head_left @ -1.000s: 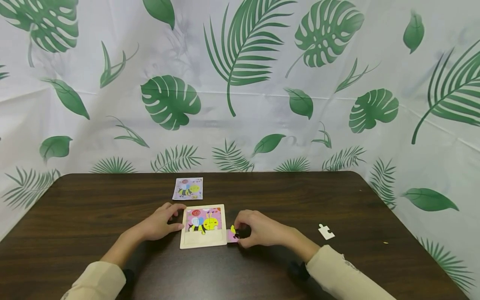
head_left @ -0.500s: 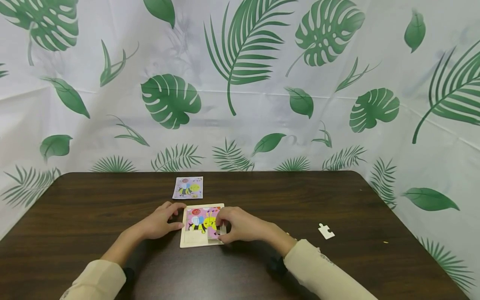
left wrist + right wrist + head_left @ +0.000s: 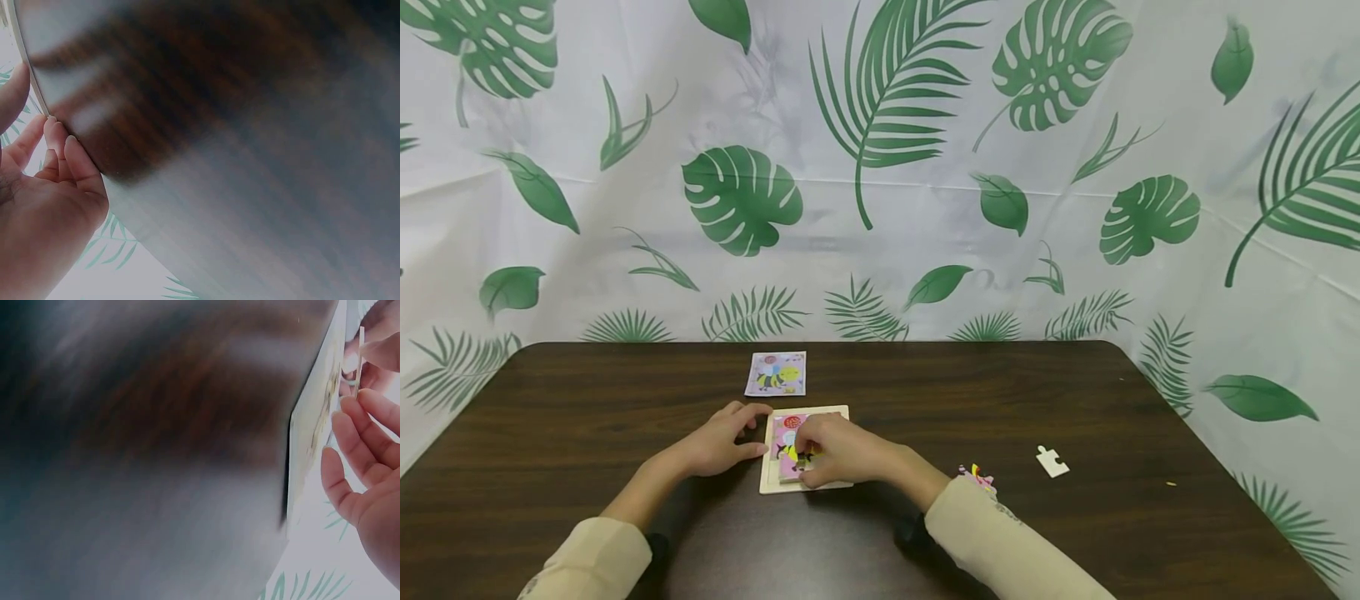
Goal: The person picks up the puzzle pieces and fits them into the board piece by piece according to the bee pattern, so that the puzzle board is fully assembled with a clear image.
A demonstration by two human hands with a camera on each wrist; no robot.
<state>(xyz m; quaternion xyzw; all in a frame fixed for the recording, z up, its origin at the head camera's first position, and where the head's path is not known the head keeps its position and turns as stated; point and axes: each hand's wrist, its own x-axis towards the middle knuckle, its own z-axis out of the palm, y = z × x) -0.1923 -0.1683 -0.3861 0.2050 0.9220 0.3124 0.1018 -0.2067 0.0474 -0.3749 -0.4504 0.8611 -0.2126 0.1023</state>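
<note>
A bee jigsaw puzzle sits in its pale wooden tray (image 3: 765,479) near the table's middle. My right hand (image 3: 846,450) pinches a pink puzzle piece (image 3: 788,468) over the tray's lower left part; the right wrist view shows the piece (image 3: 360,359) edge-on between thumb and fingers, raised off the tray. That hand hides much of the bee picture. At the tray's left side rests my left hand (image 3: 724,442), thumb and fingertips touching the edge. In the left wrist view these loosely bent fingers (image 3: 57,134) lie along the rim.
Behind the tray lies a printed bee card (image 3: 775,373). A blank-side-up puzzle piece (image 3: 1052,461) is off to the right. Beside the right sleeve shows a colourful puzzle piece (image 3: 979,477), partly covered. A small yellow scrap (image 3: 1171,483) lies farther right on the dark table (image 3: 955,392).
My right hand has carried the pink piece leftward from beside the tray to above its lower left part. The sleeve's shift uncovers a colourful piece. My left hand has stayed put.
</note>
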